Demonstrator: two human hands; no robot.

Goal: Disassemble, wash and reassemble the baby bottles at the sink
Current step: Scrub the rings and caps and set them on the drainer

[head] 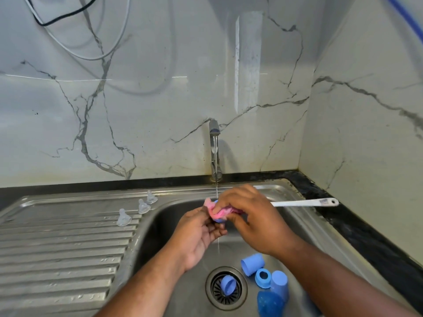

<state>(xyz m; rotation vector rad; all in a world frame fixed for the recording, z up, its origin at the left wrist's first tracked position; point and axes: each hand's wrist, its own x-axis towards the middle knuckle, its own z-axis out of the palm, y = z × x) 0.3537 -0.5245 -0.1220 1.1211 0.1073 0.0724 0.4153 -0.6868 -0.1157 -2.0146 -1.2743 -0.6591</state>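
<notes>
Over the steel sink basin (pixel 160 225), under the running tap (pixel 214 143), my right hand (pixel 254 216) grips a pink cloth (pixel 219 212) wrapped round a small blue bottle part (pixel 220 220). My left hand (pixel 196 236) holds that part from below with curled fingers; most of the part is hidden. Blue caps and a blue collar ring (pixel 262 277) lie on the basin floor at the lower right. Another blue piece (pixel 228 285) sits on the drain strainer. Three clear teats (pixel 123 217) stand on the drainboard.
A white long-handled brush (pixel 304 203) lies across the sink's right rim onto the black counter (pixel 357 229). The ribbed drainboard (pixel 61 248) stretches to the left. Marble-pattern walls close the back and right. Cables (pixel 75 49) hang on the wall upper left.
</notes>
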